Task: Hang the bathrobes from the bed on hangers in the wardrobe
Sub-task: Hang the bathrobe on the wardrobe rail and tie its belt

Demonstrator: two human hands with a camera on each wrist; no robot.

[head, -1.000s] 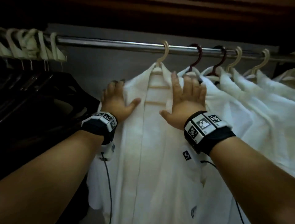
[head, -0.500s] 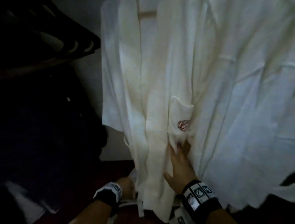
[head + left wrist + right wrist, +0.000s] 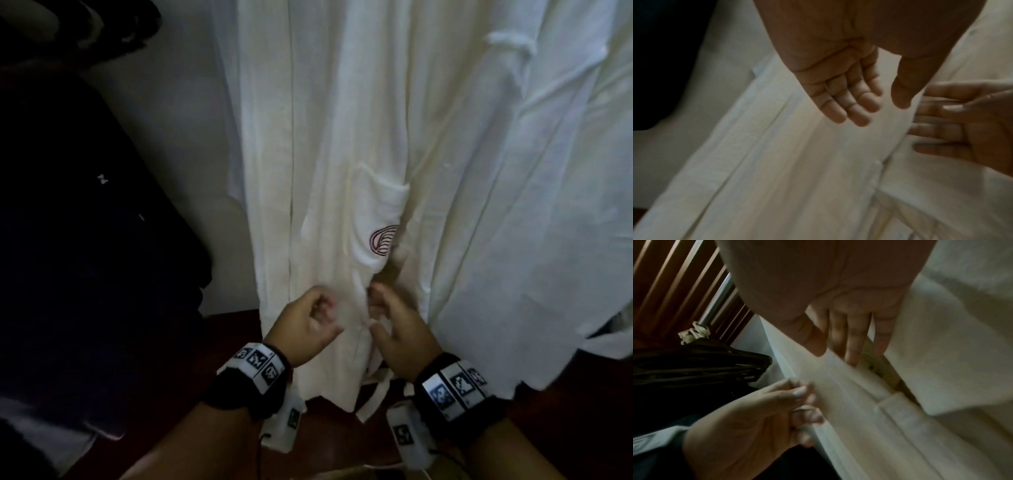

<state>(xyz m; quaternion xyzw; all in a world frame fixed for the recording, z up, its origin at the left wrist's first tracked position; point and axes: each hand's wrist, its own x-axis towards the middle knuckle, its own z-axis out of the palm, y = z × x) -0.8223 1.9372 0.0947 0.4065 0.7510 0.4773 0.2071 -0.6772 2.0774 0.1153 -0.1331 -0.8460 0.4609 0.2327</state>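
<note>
A white bathrobe (image 3: 325, 171) hangs in the wardrobe; its pocket (image 3: 380, 219) bears a red emblem. Both hands are just below the pocket, side by side at the robe's front edge. My left hand (image 3: 330, 317) has loosely curled fingers and an empty palm, as the left wrist view shows (image 3: 875, 110); its nails brush the cloth (image 3: 797, 402). My right hand (image 3: 376, 311) keeps its fingers (image 3: 852, 352) straight and slid behind the front panel's edge, thumb in front. A white belt end (image 3: 371, 401) dangles under the hands. The hanger and rail are out of the head view.
More white bathrobes (image 3: 513, 205) hang close on the right. Dark clothing (image 3: 85, 240) fills the left, with dark hangers (image 3: 701, 365) above it. The pale back wall (image 3: 191, 137) and red-brown wardrobe floor (image 3: 233, 329) show between them.
Both hands left the robe's collar by the rail and came down its front. The view dropped with them. The left hand has since risen from the hem to beside the right.
</note>
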